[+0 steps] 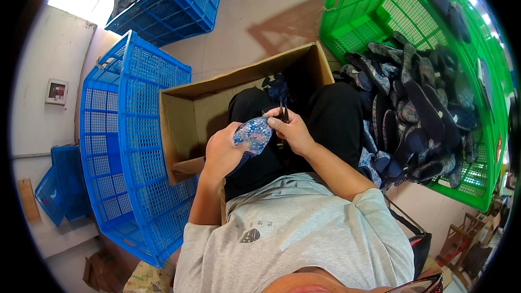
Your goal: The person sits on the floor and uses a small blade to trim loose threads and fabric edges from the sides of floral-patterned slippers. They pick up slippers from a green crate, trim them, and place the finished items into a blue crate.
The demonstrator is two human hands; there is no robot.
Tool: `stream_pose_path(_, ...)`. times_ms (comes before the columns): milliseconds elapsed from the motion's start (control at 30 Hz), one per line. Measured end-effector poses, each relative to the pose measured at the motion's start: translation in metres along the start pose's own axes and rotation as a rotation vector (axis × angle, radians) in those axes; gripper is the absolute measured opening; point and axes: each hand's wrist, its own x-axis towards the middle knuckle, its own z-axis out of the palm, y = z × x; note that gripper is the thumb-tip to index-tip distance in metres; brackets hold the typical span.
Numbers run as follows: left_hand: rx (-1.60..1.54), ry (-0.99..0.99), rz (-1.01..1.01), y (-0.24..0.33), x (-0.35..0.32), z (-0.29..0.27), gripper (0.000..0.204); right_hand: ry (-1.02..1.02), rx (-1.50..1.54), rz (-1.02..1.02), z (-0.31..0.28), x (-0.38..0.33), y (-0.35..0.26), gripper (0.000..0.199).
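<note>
While the person sits with dark trousers [336, 122] spread over a cardboard box [182, 125], the work is held up above the lap, and pale tiles cover the floor [239, 27] beyond. A tall blue crate [146, 146] stands just beside the box on the left, with a second blue crate [182, 8] farther off, holding dark items piled at its top. On the right, a large green crate [480, 187] holds a heap of slippers [429, 111], many with dark soles and floral uppers. A whitish wall [40, 59] closes off the left side, carrying a small framed panel [56, 91]. Dark scraps [279, 87] lie inside the box.

Across the chest of the grey T-shirt [309, 228] runs a short line of small printed characters above a dark rounded motif; the marking on the wall panel is too small to read.

Between the two hands, over the near side of the box, is a patterned slipper [253, 134], its rounded end showing a mottled print of blue, white and pinkish flecks. The fingers of the left hand [221, 149] are closed around its side. Those of the right hand [293, 130] pinch its edge with the thumb, while also holding dark snips [284, 113] whose pointed blades rise beside it, slightly parted.
</note>
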Motion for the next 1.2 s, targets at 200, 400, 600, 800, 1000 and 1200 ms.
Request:
stream_pose_path(200, 0.06, 0.025, 0.032, -0.002, -0.002, 0.004, 0.037, 0.164, -0.108, -0.085, -0.006, 0.012, 0.002, 0.012)
stream_pose_path(400, 0.076, 0.042, 0.009, 0.001, -0.005, 0.003, 0.036, 0.361, -0.11, 0.057, -0.026, 0.012, -0.015, 0.022)
stream_pose_path(600, 0.073, 0.056, 0.006, -0.003, -0.003, 0.005, 0.036, 0.145, -0.427, 0.059, -0.023, 0.0, -0.012, 0.033)
stream_pose_path(800, 0.057, 0.094, 0.043, -0.005, -0.003, 0.007, 0.039, -0.037, -0.285, 0.088, -0.024, -0.01, -0.005, 0.027)
stream_pose_path(1000, 0.066, 0.089, 0.029, -0.008, -0.002, 0.009, 0.039, -0.156, -0.336, -0.078, -0.029, -0.005, 0.004, 0.022)
stream_pose_path(1200, 0.086, 0.092, 0.023, -0.005, -0.003, 0.008, 0.038, -0.081, -0.369, -0.084, -0.021, -0.003, 0.002, 0.021)
